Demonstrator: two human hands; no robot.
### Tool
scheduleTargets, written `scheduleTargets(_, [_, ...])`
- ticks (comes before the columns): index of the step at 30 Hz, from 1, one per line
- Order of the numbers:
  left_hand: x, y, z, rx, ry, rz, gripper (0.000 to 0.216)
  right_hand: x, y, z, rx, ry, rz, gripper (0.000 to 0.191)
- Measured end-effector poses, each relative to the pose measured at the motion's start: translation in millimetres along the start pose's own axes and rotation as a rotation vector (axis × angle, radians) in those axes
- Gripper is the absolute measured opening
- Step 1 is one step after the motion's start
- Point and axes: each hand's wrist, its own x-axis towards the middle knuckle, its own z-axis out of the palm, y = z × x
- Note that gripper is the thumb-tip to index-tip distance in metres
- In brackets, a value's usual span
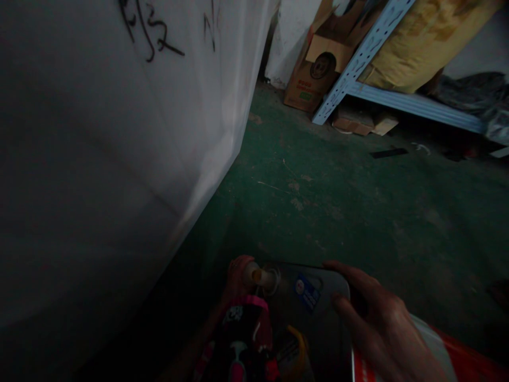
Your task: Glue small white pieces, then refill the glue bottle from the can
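Observation:
A rectangular metal tin (288, 297) with a grey top, a blue label and red-and-white sides is tilted at the bottom of the view. My right hand (382, 313) grips its right edge, thumb on top and fingers around the far side. At the tin's left end, a pale spout (270, 281) sticks out. Beside it my left hand (237, 273) curls around a pale round container (250, 273), whose shape is partly hidden. Black cloth with pink trim and a printed figure (242, 329) covers part of the left forearm area. A container with a yellow handle (300, 345) shows dimly below.
A large white wrapped or sheeted surface (159, 132) with handwriting rises at left. Green floor (338, 196) lies ahead. At upper right stands a blue metal shelf (417, 101) with a yellow sack (429, 42), beside a cardboard box (314, 69).

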Motion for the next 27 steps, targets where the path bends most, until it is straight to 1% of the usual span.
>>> scheduleTargets(3, [0,1,-1,-0.005,0.005,0.003,0.053,0,-1,-1,-0.004,-0.019,0.002,0.048])
scheduleTargets(7, [1,3,-2,-0.010,0.009,0.012,0.051,0,-2,-2,-0.006,0.023,-0.010,0.047])
scheduleTargets(11, [1,4,-2,-0.009,0.018,0.013,0.051,1,-1,-2,-0.018,0.003,-0.026,0.046])
scheduleTargets(14, [1,3,-2,-0.011,0.016,0.014,0.050,2,-2,-3,-0.016,0.028,-0.029,0.048])
scheduleTargets(17, [0,2,-1,-0.013,0.011,0.016,0.049,3,-2,-4,-0.026,0.017,-0.044,0.048])
scheduleTargets(22, [0,2,-1,-0.008,0.012,0.012,0.051,2,6,-3,-0.064,-0.007,-0.099,0.044])
scheduleTargets(27, [0,0,1,-0.004,0.015,0.021,0.050,0,13,1,-0.058,-0.006,-0.099,0.040])
